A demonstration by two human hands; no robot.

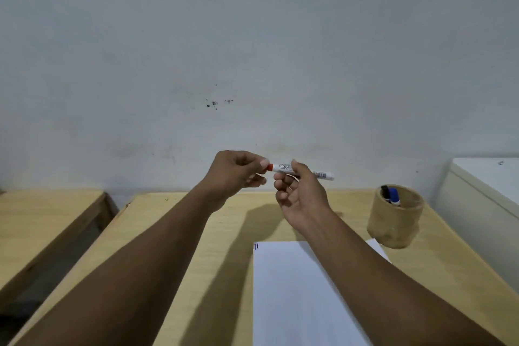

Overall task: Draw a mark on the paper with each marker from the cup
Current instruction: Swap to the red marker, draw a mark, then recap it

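I hold a white marker (283, 168) with a red cap level above the table. My right hand (299, 194) grips its white barrel. My left hand (236, 174) pinches the red cap (269, 167) at the marker's left end. A white sheet of paper (295, 295) lies on the table below my right forearm, with two short blue marks (256, 246) at its top left corner. A tan cup (396, 215) stands to the right and holds a blue marker (394, 196) and a black marker (384, 191).
The light wooden table (179, 233) runs to a pale wall. A second wooden table (47, 211) stands to the left across a gap. A white cabinet or box (483, 191) stands at the right edge.
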